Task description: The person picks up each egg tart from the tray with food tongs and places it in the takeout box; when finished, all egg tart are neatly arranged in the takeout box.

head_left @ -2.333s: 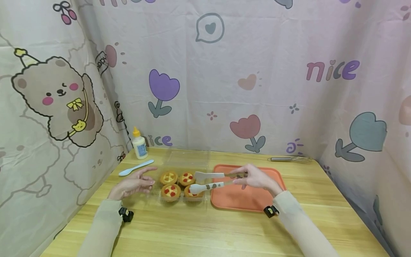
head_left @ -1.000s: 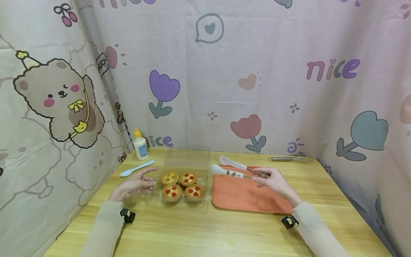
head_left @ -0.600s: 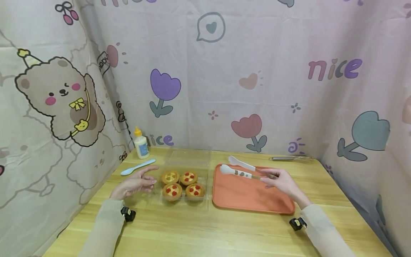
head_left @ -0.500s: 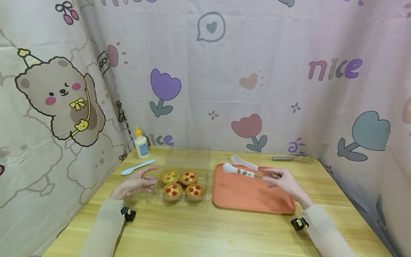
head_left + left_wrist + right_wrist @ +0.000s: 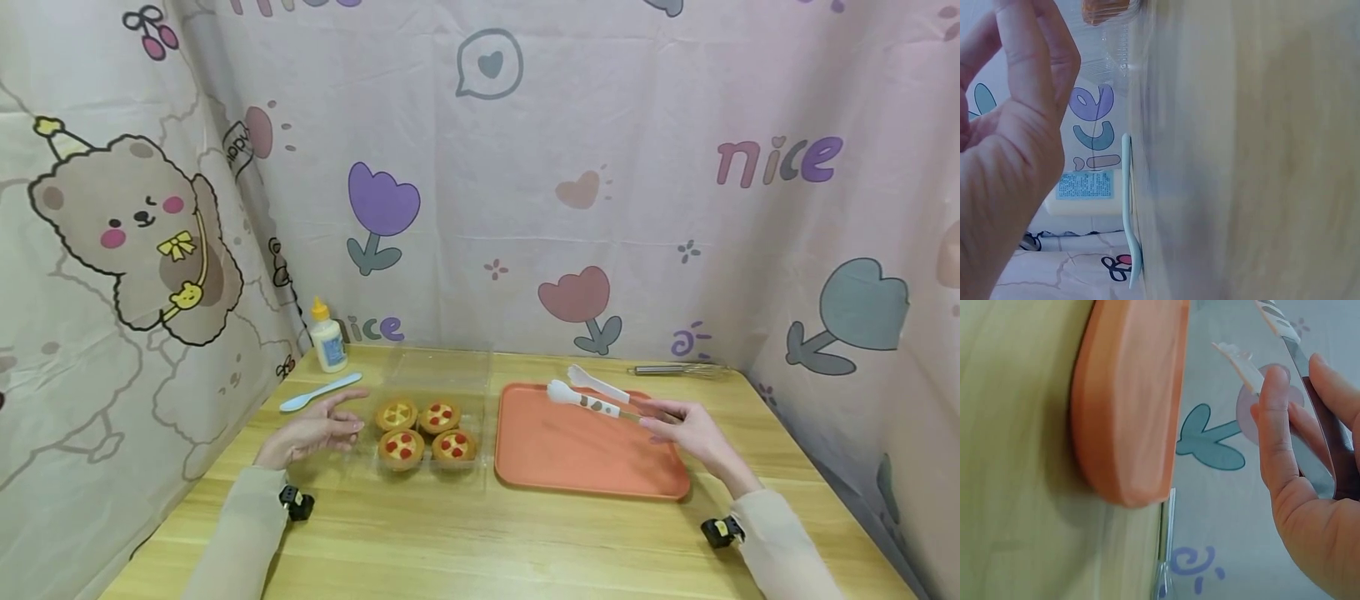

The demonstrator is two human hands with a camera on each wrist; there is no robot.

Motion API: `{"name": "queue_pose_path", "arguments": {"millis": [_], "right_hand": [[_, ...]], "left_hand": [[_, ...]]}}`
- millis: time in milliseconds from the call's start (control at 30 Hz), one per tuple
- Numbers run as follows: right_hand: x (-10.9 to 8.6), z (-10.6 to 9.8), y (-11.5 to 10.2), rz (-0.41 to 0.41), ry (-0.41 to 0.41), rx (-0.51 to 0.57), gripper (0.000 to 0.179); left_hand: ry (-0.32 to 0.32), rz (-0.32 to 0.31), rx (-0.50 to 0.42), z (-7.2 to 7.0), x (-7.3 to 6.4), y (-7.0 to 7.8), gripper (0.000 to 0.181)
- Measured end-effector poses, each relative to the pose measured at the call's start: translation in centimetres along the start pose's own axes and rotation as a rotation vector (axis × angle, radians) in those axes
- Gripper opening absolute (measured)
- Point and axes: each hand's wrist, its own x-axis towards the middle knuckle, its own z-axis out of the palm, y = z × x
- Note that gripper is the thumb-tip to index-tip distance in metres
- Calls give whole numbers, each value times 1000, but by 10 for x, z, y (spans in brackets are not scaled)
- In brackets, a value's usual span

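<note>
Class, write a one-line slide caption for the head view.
Right hand holds tongs over an orange tray; left hand rests beside four tarts.

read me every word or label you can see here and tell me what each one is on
"nice" in pink, grey and purple letters on the curtain, upper right.
"nice" again on the curtain behind the glue bottle; its first letter is partly hidden.
A tilted tag printed on the curtain left of the bottle looks like "happy", too small to be sure.
The blue label on the glue bottle carries print too small and blurred to read, in the left wrist view too.
No numbers are legible.
</note>
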Motion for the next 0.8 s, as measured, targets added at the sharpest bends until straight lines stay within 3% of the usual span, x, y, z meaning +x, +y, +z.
{"name": "queue_pose_path", "arguments": {"millis": [333,800], "right_hand": [[-5,-9,13,75,65,-10,67],[-20,-24,22,68,94,10,62]], "left_hand": [[19,-14,-26,2,-3,-2,77],[24,-13,-15,1,-1,1,79]]}}
